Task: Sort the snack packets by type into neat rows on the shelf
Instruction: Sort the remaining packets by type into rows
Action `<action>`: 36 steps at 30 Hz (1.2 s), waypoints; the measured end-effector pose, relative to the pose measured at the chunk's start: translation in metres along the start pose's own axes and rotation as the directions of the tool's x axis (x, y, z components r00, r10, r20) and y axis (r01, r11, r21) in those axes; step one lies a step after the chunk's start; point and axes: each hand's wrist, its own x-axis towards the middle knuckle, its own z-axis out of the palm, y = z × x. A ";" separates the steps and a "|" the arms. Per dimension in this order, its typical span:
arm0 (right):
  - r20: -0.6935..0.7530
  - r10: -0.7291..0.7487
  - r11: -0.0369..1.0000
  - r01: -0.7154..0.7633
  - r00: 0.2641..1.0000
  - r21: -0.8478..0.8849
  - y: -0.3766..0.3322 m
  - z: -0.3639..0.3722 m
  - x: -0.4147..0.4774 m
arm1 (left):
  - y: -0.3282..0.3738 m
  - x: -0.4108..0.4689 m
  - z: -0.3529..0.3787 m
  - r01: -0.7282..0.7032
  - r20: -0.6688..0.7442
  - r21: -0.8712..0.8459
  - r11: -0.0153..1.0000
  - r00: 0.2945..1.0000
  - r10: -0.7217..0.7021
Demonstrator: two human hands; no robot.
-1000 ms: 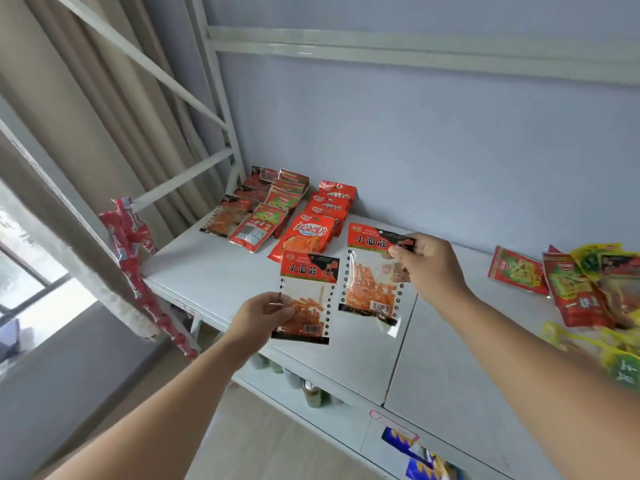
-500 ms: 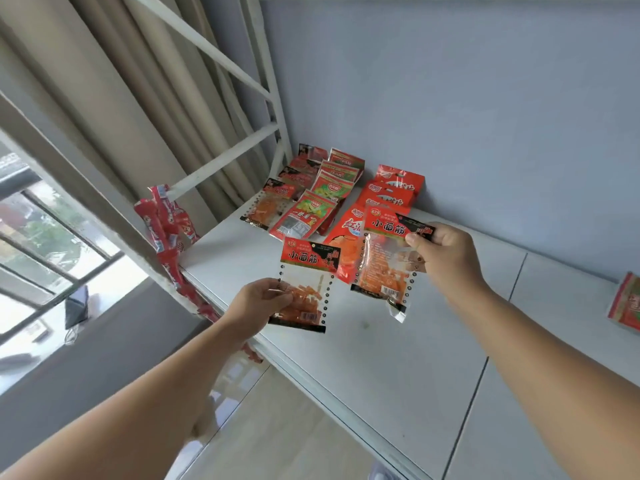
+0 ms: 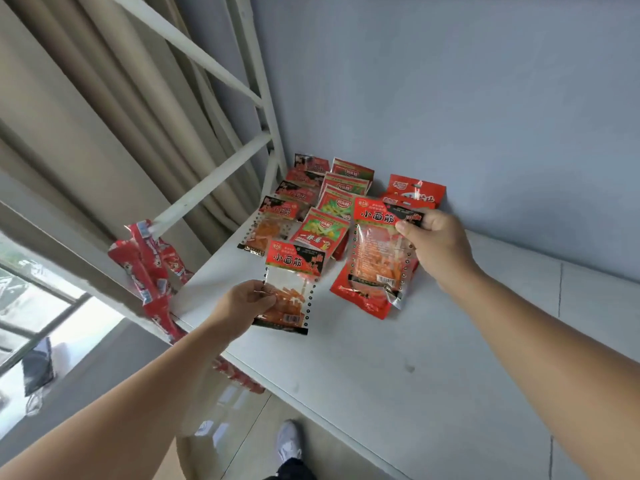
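Both hands have come nearer the sorted rows [image 3: 341, 206] than a moment ago. My left hand [image 3: 242, 303] pinches the first packet [image 3: 294, 268] by its left edge, so it lies just right of my fingers. My right hand [image 3: 438, 245] pinches the second packet [image 3: 375, 251] by its top corner, and it hangs down to the left of that hand.

A single head-worn camera looks forward and down from close above the white shelf [image 3: 398, 358], facing its far left corner against the blue-grey wall [image 3: 450, 98].
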 end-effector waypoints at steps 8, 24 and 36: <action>-0.084 0.052 0.993 -0.060 0.995 -0.097 -0.028 0.103 0.029 | -0.026 0.080 -0.092 -0.029 0.009 -0.005 1.000 1.000 0.029; 0.033 0.299 0.952 -0.301 0.954 0.060 -0.051 0.254 0.104 | -0.038 0.104 -0.118 0.004 0.139 -0.139 0.990 0.990 0.016; 0.165 0.392 0.878 -0.315 0.905 -0.360 -0.006 0.278 0.121 | -0.043 0.134 -0.103 -0.004 0.054 0.117 0.993 0.999 -0.002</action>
